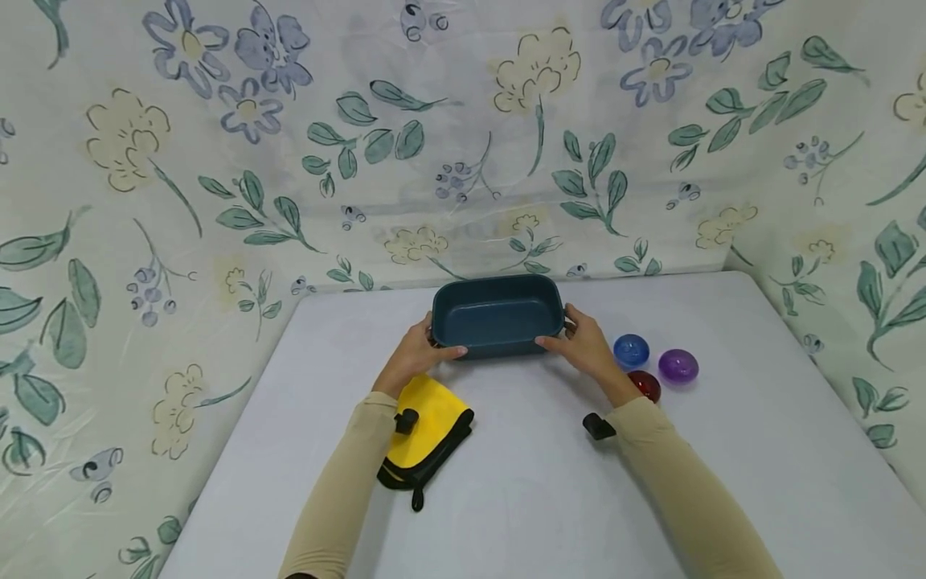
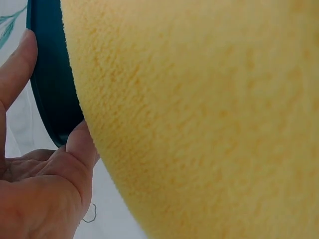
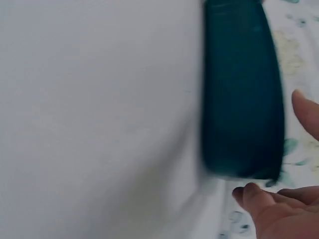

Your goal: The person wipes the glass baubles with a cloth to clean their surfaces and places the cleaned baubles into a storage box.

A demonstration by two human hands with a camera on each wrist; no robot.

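Note:
A dark teal rectangular tub (image 1: 497, 315) stands on the white table (image 1: 521, 498) near its far edge. My left hand (image 1: 428, 346) grips the tub's left end, thumb along the front rim. My right hand (image 1: 575, 336) holds the right end the same way. In the left wrist view my thumb (image 2: 79, 149) presses the tub's rim (image 2: 47, 84), and a yellow cloth (image 2: 199, 119) fills most of the picture. The right wrist view is blurred; it shows the tub's side (image 3: 241, 99) with my fingers (image 3: 306, 112) beside it.
The yellow cloth (image 1: 427, 426) with black edging lies under my left forearm. A blue ball (image 1: 631, 351), a purple ball (image 1: 678, 366) and a red ball (image 1: 645, 384) sit right of my right hand. Flowered fabric (image 1: 463, 145) hangs behind and at both sides.

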